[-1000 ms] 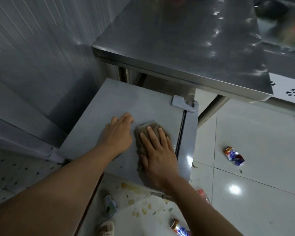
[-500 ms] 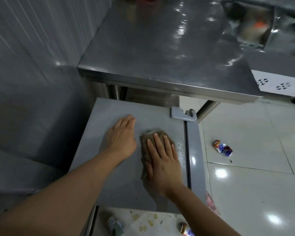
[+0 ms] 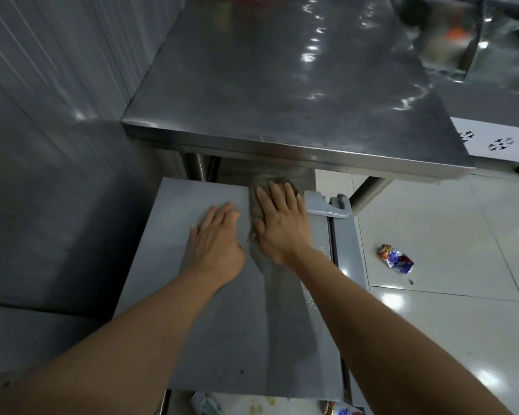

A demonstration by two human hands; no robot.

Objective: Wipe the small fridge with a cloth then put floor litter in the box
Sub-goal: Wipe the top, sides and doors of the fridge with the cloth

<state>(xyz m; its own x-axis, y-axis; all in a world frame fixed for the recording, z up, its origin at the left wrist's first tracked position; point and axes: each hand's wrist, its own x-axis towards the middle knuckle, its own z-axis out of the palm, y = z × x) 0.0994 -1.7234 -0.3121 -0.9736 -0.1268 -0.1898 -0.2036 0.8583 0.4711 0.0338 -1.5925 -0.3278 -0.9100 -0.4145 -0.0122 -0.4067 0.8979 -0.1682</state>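
I press my right hand (image 3: 277, 223), fingers flat, on the grey cloth (image 3: 256, 211) at the far edge of the small fridge (image 3: 222, 324) top, mid-frame, just under the steel table (image 3: 282, 115). My left hand (image 3: 215, 244) rests open and flat beside it. One risk, as I judge it: the cloth slips over the back edge into the gap, or my knuckles meet the table's rim. The fridge top is matte grey, a wiped streak below the cloth. A crumpled wrapper (image 3: 396, 259) lies on the floor at right.
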